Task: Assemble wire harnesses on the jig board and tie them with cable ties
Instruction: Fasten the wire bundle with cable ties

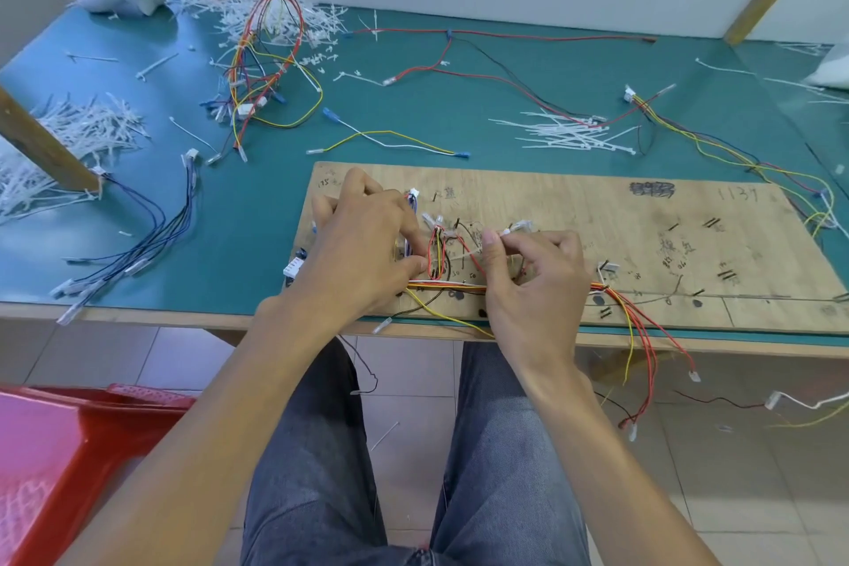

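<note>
A wooden jig board (pixel 643 244) with black pegs lies at the table's near edge. A wire harness (pixel 452 287) of red, yellow, white and black wires runs along its front, with a loop standing near the middle. My left hand (pixel 367 244) rests on the board's left part, its index finger and thumb curled at the wire loop. My right hand (pixel 533 271) pinches a thin white cable tie (pixel 464 250) between thumb and forefinger beside the loop. Red and yellow wire ends (pixel 643 345) hang off the board's front edge.
Loose white cable ties (pixel 569 133) lie behind the board. A tangle of coloured harnesses (pixel 266 74) sits at the back left, blue wires (pixel 151 239) at the left, yellow wires (pixel 753 161) at the right. A heap of cut tie ends (pixel 82 129) lies far left. A red plastic stool (pixel 69 464) stands below.
</note>
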`<state>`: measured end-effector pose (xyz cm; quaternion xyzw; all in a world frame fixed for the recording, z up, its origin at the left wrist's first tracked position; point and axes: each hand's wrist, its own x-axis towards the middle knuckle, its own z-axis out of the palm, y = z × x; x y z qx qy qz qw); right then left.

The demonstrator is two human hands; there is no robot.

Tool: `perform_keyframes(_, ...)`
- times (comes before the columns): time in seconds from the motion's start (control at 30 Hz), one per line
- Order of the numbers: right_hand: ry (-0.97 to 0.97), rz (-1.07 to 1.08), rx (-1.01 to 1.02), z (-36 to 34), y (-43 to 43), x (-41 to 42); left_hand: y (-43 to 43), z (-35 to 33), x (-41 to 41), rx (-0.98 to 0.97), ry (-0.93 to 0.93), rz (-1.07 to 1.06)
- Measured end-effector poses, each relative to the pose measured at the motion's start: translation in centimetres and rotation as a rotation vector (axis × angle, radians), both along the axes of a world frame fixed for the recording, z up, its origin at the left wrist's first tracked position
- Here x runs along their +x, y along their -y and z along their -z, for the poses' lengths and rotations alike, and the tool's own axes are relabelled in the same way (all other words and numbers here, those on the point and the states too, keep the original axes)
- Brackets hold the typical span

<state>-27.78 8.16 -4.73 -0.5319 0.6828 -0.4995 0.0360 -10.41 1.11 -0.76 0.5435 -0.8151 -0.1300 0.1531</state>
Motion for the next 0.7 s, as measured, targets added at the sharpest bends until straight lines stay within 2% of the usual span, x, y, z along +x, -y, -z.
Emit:
perform_keyframes(0.23,-0.157,-0.009,0.071,0.8,0.3,-0.2,0.1,0.0,-0.7,0.039,0.042,-0.019)
perform_keyframes(0.43,-0.277,-0.065,0.063,1.0,0.0,-0.4,0.0,0.0,-0.8,0.066,0.149,0.074)
perform_keyframes(0.57,-0.426,-0.147,0.080,0.8,0.2,0.0,-0.2,-0.8,0.7,0.086,0.029,0.216)
perform_keyframes(0.7,-0.395,-0.228,0.111,0.7,0.5,0.0,-0.6,-1.2,1.2,0.101,-0.167,0.323)
